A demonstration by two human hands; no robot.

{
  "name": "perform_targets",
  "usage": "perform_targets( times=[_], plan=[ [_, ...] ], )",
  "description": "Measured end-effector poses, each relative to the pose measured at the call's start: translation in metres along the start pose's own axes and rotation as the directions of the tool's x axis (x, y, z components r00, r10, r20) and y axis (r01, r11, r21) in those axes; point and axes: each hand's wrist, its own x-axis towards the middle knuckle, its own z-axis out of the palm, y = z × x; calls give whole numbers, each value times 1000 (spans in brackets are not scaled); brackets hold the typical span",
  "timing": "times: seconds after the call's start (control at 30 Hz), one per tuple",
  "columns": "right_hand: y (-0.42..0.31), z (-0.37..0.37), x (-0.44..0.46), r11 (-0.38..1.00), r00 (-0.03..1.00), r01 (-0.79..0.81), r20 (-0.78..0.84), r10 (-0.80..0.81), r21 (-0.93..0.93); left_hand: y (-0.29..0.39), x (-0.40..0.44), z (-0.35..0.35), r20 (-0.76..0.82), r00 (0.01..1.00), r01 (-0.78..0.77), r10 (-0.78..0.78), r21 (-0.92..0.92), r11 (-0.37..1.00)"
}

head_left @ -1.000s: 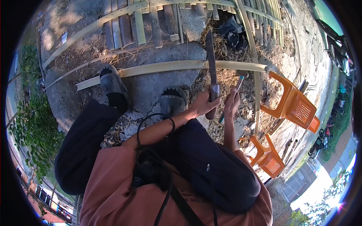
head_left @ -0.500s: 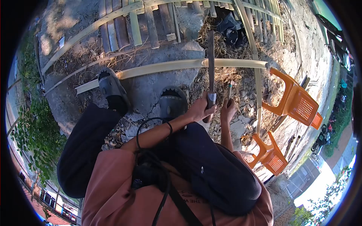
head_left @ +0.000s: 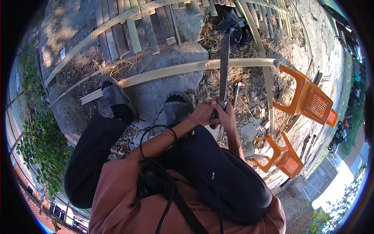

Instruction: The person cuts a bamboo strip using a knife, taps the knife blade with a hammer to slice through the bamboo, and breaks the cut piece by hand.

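My left hand (head_left: 203,114) is closed round the dark handle of a machete (head_left: 224,70), whose blade points away from me across a split bamboo strip (head_left: 167,72). From the other side my right hand (head_left: 227,116) grips the machete where the handle meets the blade, its fingers touching those of my left hand. A hammer (head_left: 236,94) with a teal part on its handle lies on the debris just beyond my right hand, not held.
Bamboo slats (head_left: 118,37) joined by long curved strips lie at the top. Two orange plastic chairs (head_left: 314,102) (head_left: 286,159) are at the right. My sandalled feet (head_left: 178,107) rest near a concrete slab (head_left: 150,93). A black plastic bag (head_left: 235,25) sits beyond the blade.
My right hand has let go of the hammer, left it on the ground, and moved left onto the machete. The machete has shifted slightly right, its blade tilting a little.
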Motion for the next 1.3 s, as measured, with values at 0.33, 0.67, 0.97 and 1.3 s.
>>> perform_targets(
  times=[0.33,0.67,0.97,1.3],
  plan=[
    [-11,19,11,999,987,6,-162,1,46,-11,12,-125,-22,981,-161,192,455,876],
    [23,-2,15,723,945,231,-26,-325,-651,-58,-5,-215,-173,976,220,-135,770,598],
    [49,3,-8,676,920,153,-147,-364,-721,-51,-9,-220,-35,989,116,-143,784,609],
    [3,-5,-17,912,875,245,-329,-354,-329,34,34,-240,-74,986,155,-148,723,673]
  ],
)
